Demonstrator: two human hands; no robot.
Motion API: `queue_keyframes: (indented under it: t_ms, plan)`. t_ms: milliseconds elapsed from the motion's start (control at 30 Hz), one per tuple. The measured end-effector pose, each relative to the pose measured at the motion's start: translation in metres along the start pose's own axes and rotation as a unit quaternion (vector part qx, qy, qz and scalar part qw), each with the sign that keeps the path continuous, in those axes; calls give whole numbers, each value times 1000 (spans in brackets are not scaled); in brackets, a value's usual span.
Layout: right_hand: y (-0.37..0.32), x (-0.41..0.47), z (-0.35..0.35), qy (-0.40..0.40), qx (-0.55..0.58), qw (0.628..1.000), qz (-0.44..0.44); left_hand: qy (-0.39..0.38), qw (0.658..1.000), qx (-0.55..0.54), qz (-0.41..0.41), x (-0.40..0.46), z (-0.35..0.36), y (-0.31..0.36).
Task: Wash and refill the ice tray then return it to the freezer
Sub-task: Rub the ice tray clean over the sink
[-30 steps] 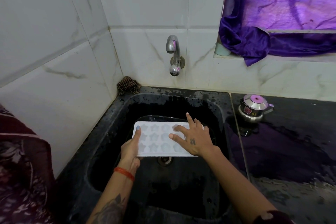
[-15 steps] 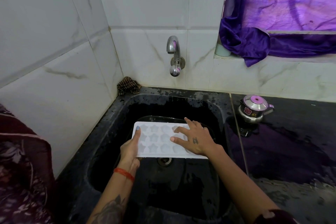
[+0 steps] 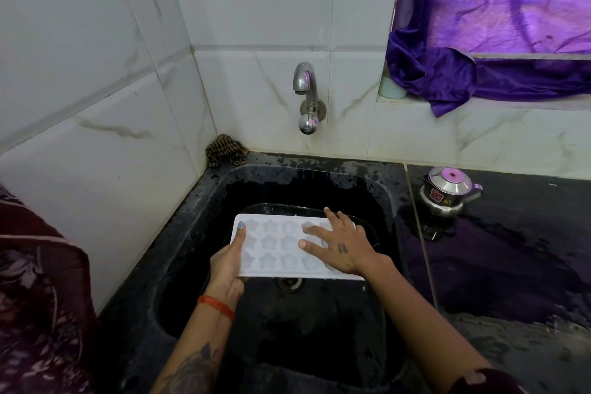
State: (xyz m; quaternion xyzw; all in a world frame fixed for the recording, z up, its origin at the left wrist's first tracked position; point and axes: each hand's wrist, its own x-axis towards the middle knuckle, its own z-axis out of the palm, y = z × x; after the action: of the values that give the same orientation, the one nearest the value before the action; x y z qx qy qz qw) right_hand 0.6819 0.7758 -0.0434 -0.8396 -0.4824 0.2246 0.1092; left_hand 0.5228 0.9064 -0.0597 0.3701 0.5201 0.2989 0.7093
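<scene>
Rubbing the white plastic star-mould ice tray (image 3: 287,246) over the black sink (image 3: 319,329), my right hand's (image 3: 343,248) spread fingers have slid nearer, left hand (image 3: 228,261) clamped on its end; washing continues, tap (image 3: 305,96) dry.

Home kitchen, black sink (image 3: 204,198), wall tap (image 3: 306,96)

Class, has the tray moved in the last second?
No. The tray stays put, its near edge just behind the drain.
</scene>
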Motion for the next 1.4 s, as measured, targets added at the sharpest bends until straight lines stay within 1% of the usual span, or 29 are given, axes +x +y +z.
queue_keyframes:
  t_ms: [100, 200, 467, 600, 767, 867, 1100, 1200, 1300, 1400]
  plan:
    - [3, 1, -2, -20, 17, 1000, -2, -1, 1000, 1, -1, 1, -1, -1]
    - [6, 2, -5, -31, 9, 999, -8, 1, 1000, -1, -1, 1, -1, -2]
    - [3, -3, 0, 0, -31, 1000, 1, -5, 1000, 11, -6, 3, -2, -4]
    - [3, -4, 3, -1, -3, 1000, 3, -4, 1000, 15, -5, 3, -3, -4]
    - [4, -2, 1, -24, 23, 999, 2, -4, 1000, 15, -6, 4, -4, -4]
    - [7, -1, 1, -21, 32, 999, -3, -4, 1000, 15, -11, 3, -4, -5]
    - [8, 0, 10, 40, -5, 999, -9, -9, 1000, 15, -16, 3, -4, -6]
    - [6, -1, 16, 79, 2, 997, -12, -15, 1000, 13, -20, 3, -4, -6]
    - [-1, -1, 17, 125, -1, 992, -35, -19, 1000, 10, -21, 2, -2, -6]
    - [-11, -1, 18, 128, -14, 990, -59, -25, 999, 7, -22, 1, 0, -5]
